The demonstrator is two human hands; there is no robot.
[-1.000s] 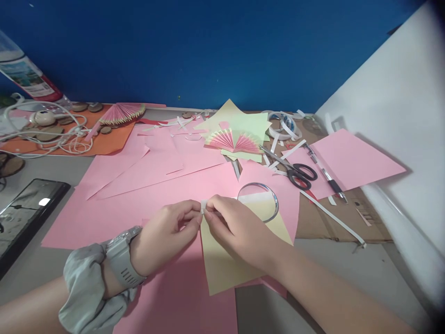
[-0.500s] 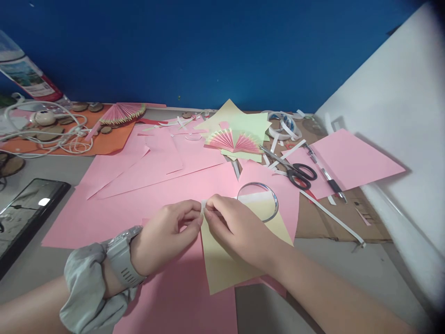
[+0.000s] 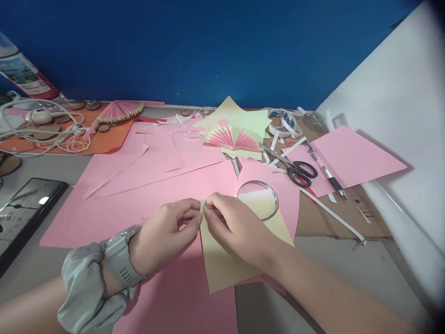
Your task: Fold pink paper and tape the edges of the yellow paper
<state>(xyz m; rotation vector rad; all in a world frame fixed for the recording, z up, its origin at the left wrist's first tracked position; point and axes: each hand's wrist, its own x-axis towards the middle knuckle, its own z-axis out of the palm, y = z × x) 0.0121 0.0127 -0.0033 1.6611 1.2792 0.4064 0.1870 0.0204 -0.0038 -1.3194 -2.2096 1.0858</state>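
Observation:
A sheet of yellow paper lies in front of me over pink paper, with a white tape-like strip along its far edge. My left hand is closed, thumb and fingers pinched at the sheet's far left corner. Right beside it, my right hand is closed too, its fingertips pinching at the white strip on that same corner. The fingertips of both hands almost touch and hide the exact grip. A thin shiny ring lies over the sheet's far right part.
Pink sheets cover the middle. Black-handled scissors, a pen, tape rolls and cardboard are to the right. Pleated paper fans lie further back. A phone, white cable and bottle stand left.
The view has shifted very slightly. Both hands stay pinched at the yellow paper's corner, with hardly any visible movement.

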